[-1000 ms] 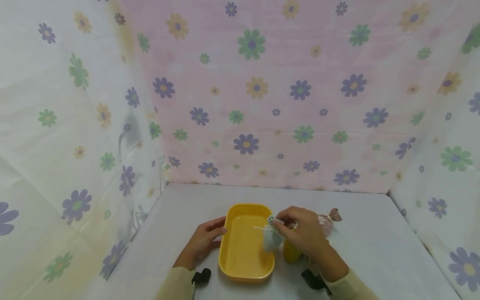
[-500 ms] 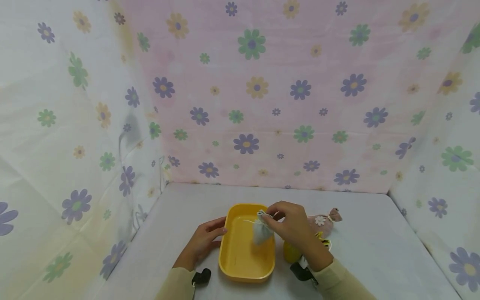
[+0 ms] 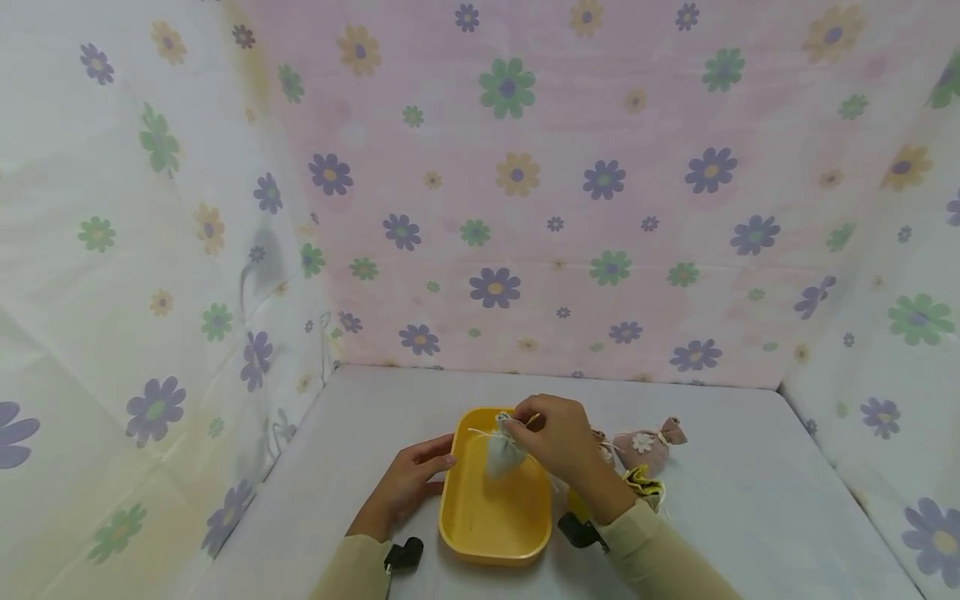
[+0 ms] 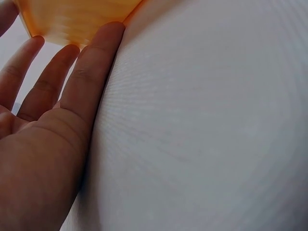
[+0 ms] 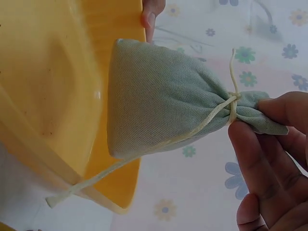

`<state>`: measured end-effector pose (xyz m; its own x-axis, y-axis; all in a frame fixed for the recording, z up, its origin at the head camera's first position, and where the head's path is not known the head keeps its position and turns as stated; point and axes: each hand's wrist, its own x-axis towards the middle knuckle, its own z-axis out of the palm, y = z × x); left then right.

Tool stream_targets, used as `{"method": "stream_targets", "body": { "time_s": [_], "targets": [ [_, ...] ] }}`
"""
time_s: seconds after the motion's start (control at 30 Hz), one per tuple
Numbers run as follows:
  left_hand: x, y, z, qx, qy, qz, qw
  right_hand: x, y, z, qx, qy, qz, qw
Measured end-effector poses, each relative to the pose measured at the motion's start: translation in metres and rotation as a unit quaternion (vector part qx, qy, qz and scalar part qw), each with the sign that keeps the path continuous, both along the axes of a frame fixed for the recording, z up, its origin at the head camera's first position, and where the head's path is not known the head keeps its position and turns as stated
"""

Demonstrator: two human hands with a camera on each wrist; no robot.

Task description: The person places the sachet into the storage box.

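In the head view a small pale green cloth drawstring pouch (image 3: 504, 452) hangs over the far part of a yellow plastic tray (image 3: 487, 521). My right hand (image 3: 558, 437) pinches its gathered neck between thumb and fingers. The right wrist view shows the pouch (image 5: 159, 98) full and rounded, a cream cord (image 5: 202, 126) knotted about its neck with one loose end trailing past the tray rim. At the tray's left side, my left hand (image 3: 411, 479) touches the outer wall. Its fairly straight fingers (image 4: 84, 82) reach the wall low down, close to the tabletop.
To the right of the tray, a pink pouch with a white flower (image 3: 642, 450) lies beside another, partly hidden pinkish pouch (image 3: 603, 450). Nearer, a yellow pouch (image 3: 645, 483) is partly behind the right forearm. Flower-printed cloth (image 3: 517, 250) encloses the white table (image 3: 750, 483).
My right hand has carried the pale green pouch left and slightly away from me, from the tray's right rim to over its inside. The left hand and tray have stayed put.
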<state>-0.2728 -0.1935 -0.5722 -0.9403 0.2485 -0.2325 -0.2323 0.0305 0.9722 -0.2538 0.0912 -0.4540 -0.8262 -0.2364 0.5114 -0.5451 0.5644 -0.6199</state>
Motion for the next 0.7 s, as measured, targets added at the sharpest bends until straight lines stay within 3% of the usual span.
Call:
{"method": "stream_targets", "body": {
  "time_s": [0.27, 0.7],
  "targets": [
    [0.0, 0.001, 0.0, 0.001, 0.0, 0.0, 1.0, -0.01, -0.008, -0.005, -0.002, -0.029, -0.038, 0.999],
    [-0.001, 0.0, -0.002, 0.008, 0.001, 0.001, 1.0, -0.024, -0.023, -0.018, -0.022, -0.081, -0.058, 0.995]
  ]
}}
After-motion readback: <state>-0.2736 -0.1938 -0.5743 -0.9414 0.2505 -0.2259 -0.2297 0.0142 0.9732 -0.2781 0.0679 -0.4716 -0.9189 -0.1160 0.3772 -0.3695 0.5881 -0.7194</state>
